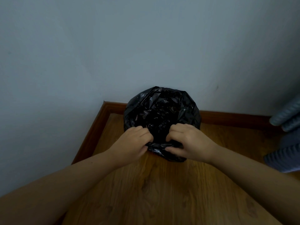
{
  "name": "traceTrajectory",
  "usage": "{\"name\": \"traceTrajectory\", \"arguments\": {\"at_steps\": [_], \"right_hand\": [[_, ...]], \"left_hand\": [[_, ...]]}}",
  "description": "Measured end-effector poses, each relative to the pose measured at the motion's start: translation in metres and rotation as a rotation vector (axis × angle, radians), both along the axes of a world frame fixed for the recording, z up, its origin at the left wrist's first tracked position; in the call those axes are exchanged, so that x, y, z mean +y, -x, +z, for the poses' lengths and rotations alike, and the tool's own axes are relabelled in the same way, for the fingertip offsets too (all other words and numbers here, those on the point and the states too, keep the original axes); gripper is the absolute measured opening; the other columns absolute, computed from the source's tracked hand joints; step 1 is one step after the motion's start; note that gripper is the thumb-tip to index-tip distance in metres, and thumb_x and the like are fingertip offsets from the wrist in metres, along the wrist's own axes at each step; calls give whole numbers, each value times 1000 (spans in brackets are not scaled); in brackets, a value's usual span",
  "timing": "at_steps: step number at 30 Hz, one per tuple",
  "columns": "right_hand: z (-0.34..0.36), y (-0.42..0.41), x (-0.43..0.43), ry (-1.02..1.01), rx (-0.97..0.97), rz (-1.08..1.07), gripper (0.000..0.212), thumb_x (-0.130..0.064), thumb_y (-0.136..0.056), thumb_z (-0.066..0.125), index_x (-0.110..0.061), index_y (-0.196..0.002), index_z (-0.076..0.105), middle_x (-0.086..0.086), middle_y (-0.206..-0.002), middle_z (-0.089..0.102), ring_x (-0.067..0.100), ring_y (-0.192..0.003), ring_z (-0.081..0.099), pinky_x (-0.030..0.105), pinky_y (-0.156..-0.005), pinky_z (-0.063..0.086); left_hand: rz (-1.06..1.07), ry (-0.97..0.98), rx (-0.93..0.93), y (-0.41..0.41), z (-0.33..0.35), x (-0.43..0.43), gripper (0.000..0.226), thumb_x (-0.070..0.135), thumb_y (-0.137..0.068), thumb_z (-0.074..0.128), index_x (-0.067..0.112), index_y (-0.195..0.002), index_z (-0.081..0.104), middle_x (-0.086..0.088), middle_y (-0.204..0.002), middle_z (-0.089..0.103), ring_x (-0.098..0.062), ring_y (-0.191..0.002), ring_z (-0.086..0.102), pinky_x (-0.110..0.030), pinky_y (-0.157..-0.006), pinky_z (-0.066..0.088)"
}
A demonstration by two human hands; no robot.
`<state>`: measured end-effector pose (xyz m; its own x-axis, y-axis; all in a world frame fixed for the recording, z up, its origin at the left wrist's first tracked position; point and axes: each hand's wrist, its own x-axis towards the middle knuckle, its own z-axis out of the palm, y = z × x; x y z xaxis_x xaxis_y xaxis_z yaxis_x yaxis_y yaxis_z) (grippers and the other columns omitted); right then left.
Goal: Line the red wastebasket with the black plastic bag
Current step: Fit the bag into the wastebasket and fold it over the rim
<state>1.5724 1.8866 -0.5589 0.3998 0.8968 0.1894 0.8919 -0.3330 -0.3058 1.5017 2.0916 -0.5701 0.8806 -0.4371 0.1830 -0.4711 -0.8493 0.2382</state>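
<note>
Fingers curled, left hand (132, 143) and right hand (190, 142) seemingly pinch the black bag (162, 109).

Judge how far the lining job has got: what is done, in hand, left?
Done: the black bag is spread open in a round mouth, and no red shows anywhere. In hand: the left hand and right hand grip its bunched near edge. Left: probably pulling that edge down and smoothing it.
</note>
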Motion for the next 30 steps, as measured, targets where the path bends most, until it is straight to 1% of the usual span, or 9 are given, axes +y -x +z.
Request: {"name": "traceTrajectory", "arguments": {"at_steps": [3,7,9,12,14,18,22,26,30], "right_hand": [[-5,-1,0,41,-6,28,16,-18,-79,68,-7,-89,62,9,-84,62,24,-78,58,35,-68,47],[-9,-1,1,52,-21,14,15,-7,-75,69,-4,-88,62,13,-83,62,28,-76,59,39,-66,51],[-11,1,3,41,-23,9,15,-7,-74,69,-3,-87,62,14,-82,62,29,-75,59,40,-65,52],[-13,3,6,11,-21,5,15,-6,-72,71,-3,-85,62,14,-79,62,29,-73,59,37,-63,50],[-14,4,8,1,-14,6,14,-7,-73,70,-3,-84,62,13,-79,61,28,-72,58,36,-63,49],[-12,6,8,-48,29,7,15,-17,-78,69,-7,-86,61,8,-81,60,21,-74,55,36,-65,49],[-6,2,1,-45,-58,36,22,-29,-78,68,-10,-87,61,6,-82,59,19,-75,55,32,-68,43],[-5,-6,-6,13,-146,41,17,-21,-77,69,-9,-87,62,7,-82,61,24,-76,58,35,-67,46],[-6,-8,-4,15,-124,1,19,-15,-73,72,-8,-87,62,9,-82,61,25,-75,58,32,-66,45]], "left_hand": [[23,1,-8,1,-1,7,21,-7,-67,66,9,-78,58,-7,-75,60,-23,-68,54,-31,-61,41],[29,-8,-2,1,-1,13,20,-7,-65,63,9,-77,57,-7,-74,58,-22,-67,51,-35,-60,44],[31,17,2,2,-1,15,19,1,-67,64,9,-82,58,-6,-79,58,-21,-73,52,-35,-64,45],[29,45,-11,4,-6,10,28,23,-74,66,11,-97,58,-4,-92,60,-17,-86,53,-31,-76,43],[7,28,-22,4,-9,1,29,29,-77,64,10,-99,58,-5,-93,61,-18,-87,54,-31,-76,42],[-26,-29,-13,1,-8,-11,18,6,-73,71,7,-88,62,-9,-82,63,-24,-75,57,-26,-68,36],[12,-61,-3,2,-7,-4,21,-2,-69,72,6,-85,62,-11,-80,62,-27,-72,57,-32,-64,41],[103,-121,-51,3,-11,9,27,-7,-65,70,10,-85,62,-8,-80,62,-26,-74,57,-29,-69,30],[156,-122,-73,2,-13,21,31,-9,-62,72,11,-83,62,-7,-81,63,-26,-77,59,-32,-74,38]]}}
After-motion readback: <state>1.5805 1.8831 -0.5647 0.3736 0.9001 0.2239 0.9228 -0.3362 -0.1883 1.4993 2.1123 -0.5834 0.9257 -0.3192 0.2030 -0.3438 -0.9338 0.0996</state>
